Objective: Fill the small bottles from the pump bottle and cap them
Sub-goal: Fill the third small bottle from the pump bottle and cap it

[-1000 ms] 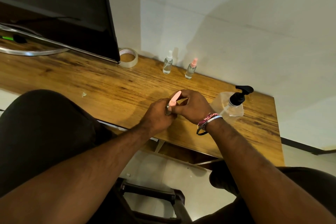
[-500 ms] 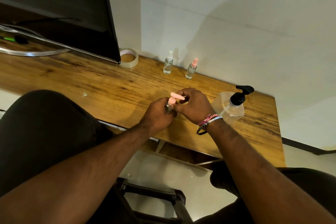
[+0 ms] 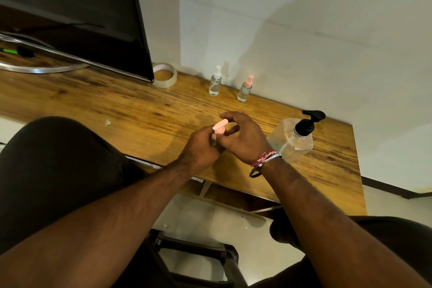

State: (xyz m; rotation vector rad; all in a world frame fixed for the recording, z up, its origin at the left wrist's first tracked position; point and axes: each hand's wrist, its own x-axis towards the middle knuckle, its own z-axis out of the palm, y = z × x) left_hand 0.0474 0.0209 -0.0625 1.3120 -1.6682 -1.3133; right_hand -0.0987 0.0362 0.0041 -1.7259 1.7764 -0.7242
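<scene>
left hand [image 3: 198, 145]: fingers curled round small bottle [image 3: 214, 141] over the bench [image 3: 140, 110] | right hand [image 3: 243, 140]: fingers pinch pink cap [image 3: 219, 127] on bottle top | pump bottle [image 3: 292, 138] just right of hands

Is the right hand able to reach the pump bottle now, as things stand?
Probably yes. The pump bottle stands just beside the right hand, nothing between them. But that hand is busy at the pink cap, so it must let go first.
</scene>
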